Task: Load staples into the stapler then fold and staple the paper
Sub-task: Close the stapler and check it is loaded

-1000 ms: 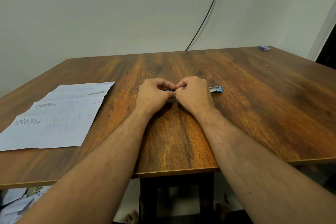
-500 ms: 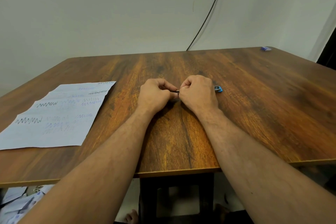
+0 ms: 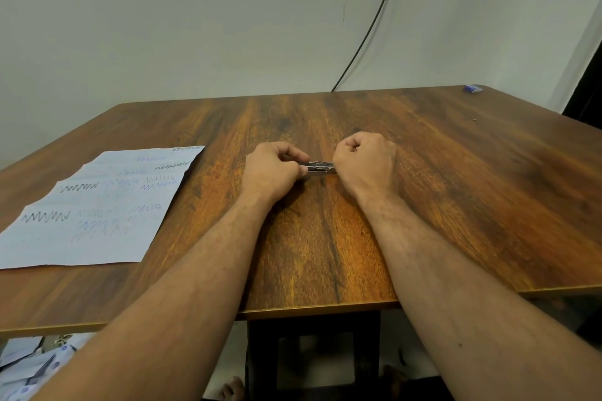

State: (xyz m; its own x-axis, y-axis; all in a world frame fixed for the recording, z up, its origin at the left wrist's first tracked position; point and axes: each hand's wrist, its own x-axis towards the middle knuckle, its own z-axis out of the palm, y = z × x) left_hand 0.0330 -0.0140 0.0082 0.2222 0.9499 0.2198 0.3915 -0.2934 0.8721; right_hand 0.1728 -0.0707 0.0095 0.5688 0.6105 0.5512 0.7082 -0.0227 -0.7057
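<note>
A small metal stapler (image 3: 320,167) lies across the middle of the wooden table (image 3: 456,205), stretched between my two hands. My left hand (image 3: 272,171) pinches its left end with curled fingers. My right hand (image 3: 366,163) is closed into a fist around its right end, which is hidden inside the fist. Only the silver middle section of the stapler shows. A sheet of paper (image 3: 97,208) with scribbled zigzag lines lies flat on the table's left side, apart from both hands.
A small blue box (image 3: 473,88) sits at the table's far right corner. A black cable (image 3: 368,32) runs down the wall behind the table. More papers (image 3: 29,365) lie on the floor below the near left edge.
My hands have drawn apart, the right one moving rightward, so the stapler's silver middle section now shows between them. Its blue right end is now covered by my right fist.
</note>
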